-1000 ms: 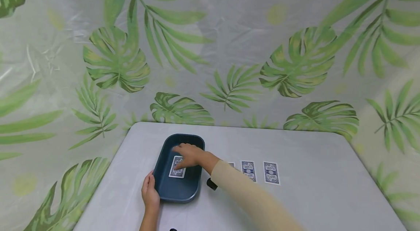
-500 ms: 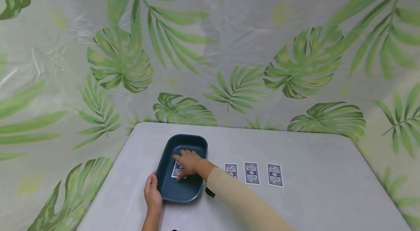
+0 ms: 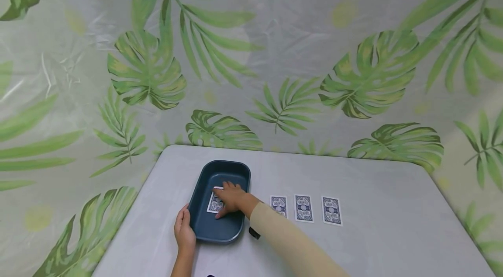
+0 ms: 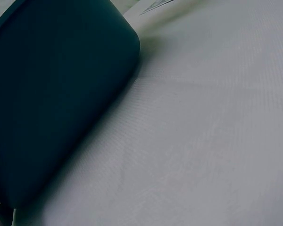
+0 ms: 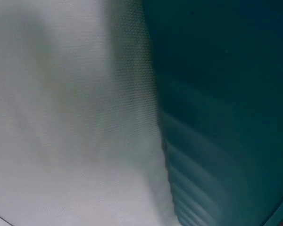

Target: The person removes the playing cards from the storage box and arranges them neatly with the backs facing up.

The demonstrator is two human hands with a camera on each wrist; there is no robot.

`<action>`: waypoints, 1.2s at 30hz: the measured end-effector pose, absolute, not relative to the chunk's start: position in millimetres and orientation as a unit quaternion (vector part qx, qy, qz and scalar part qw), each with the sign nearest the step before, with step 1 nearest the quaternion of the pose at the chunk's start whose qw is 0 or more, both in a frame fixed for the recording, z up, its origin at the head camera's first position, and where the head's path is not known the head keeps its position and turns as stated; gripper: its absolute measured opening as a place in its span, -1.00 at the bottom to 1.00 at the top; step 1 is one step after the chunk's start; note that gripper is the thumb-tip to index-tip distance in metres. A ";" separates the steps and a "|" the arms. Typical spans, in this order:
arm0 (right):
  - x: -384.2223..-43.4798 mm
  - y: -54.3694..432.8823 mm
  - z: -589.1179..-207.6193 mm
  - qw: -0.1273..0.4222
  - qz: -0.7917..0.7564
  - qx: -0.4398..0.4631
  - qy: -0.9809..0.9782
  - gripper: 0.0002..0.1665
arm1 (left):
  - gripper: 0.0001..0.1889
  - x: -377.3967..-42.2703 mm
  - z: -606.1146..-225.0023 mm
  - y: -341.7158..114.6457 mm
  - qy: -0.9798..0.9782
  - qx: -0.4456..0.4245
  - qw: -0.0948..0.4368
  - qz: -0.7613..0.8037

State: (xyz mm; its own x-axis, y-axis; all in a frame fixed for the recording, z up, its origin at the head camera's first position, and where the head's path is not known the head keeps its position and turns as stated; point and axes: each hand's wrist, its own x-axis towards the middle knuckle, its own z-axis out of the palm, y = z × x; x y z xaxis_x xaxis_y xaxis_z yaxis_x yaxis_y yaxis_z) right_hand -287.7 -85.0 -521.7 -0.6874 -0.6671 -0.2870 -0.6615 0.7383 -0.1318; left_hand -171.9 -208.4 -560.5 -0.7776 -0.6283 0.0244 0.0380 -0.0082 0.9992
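One card [image 3: 214, 205] in the tray [image 3: 214, 230] was part-covered by the nearer right hand [image 3: 232, 197], fingers spread, any grip too small to confirm! Its bared side was shown left of the palm, long axis pointed away; the tray was held by the left hand [image 3: 184, 230].

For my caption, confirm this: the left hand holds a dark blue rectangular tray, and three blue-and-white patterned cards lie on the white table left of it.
Wrong side: the three blue-and-white patterned cards lie right of the dark blue rectangular tray, as the head view shows. The rest stands.
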 end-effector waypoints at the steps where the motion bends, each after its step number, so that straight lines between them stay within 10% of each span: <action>1: -287.4 -84.9 -521.8 0.159 -0.011 -0.362 0.918 0.05 | -0.57 -172.1 -560.6 -208.0 -0.659 0.224 0.247 -0.674; 36: -282.3 -90.5 -529.9 0.158 -0.056 -0.348 0.922 -0.09 | -0.54 -173.3 -563.4 -209.8 -0.664 0.224 0.241 -0.671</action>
State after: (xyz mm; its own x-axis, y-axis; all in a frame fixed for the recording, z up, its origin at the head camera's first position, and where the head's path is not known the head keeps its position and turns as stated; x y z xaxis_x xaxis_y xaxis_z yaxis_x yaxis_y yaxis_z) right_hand -282.3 -90.5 -529.9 -0.7078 -0.6601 -0.2518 -0.6245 0.7512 -0.2137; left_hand -173.3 -209.8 -563.4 -0.7831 -0.6216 0.0188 0.0256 -0.0021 0.9997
